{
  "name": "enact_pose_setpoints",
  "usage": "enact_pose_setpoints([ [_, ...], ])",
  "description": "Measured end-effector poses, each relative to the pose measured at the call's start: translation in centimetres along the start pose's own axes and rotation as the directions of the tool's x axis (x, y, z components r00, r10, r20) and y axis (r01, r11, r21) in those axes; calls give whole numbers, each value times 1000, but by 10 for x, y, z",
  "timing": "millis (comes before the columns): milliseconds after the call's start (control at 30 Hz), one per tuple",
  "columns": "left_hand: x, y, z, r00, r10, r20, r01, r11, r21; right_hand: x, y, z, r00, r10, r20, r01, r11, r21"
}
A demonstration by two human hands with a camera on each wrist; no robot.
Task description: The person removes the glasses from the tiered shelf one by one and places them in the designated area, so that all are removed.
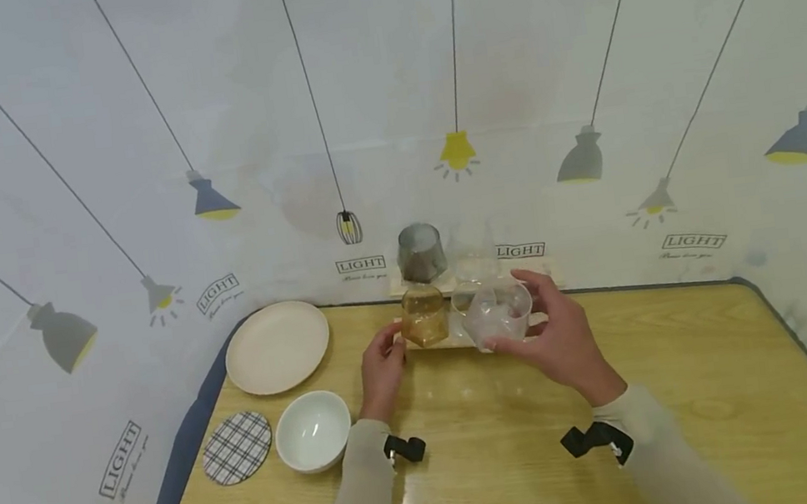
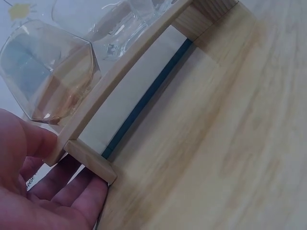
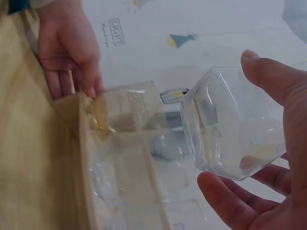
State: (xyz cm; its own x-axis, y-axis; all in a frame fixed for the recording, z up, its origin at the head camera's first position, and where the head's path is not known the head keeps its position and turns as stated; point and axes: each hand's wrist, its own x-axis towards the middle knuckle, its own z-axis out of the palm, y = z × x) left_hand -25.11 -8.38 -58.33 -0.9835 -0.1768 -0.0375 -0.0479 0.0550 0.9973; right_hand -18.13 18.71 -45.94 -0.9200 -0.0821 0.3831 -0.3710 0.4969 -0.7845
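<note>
Clear glass tumbler (image 1: 499, 316) hangs tilted just above the wooden rack (image 1: 438, 338); I'd level it and lower it slowly, clear of the amber glass (image 1: 424, 317); right hand (image 1: 559, 335) grips the tumbler, fingers curled round its sides; left hand (image 1: 382, 370) steadies the rack's end, fingers pinching it.
</note>
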Motion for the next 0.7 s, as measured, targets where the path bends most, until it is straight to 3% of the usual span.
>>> enact_pose_setpoints([
  [333,-1,-4,-2,1000,-5,28,6,1000,-22,-30,5,42,988,-54,144,50,998,31],
  [700,0,-7,-5,997,34,76,-33,999,-14,-41,17,97,974,125,190,-120,992,-38],
])
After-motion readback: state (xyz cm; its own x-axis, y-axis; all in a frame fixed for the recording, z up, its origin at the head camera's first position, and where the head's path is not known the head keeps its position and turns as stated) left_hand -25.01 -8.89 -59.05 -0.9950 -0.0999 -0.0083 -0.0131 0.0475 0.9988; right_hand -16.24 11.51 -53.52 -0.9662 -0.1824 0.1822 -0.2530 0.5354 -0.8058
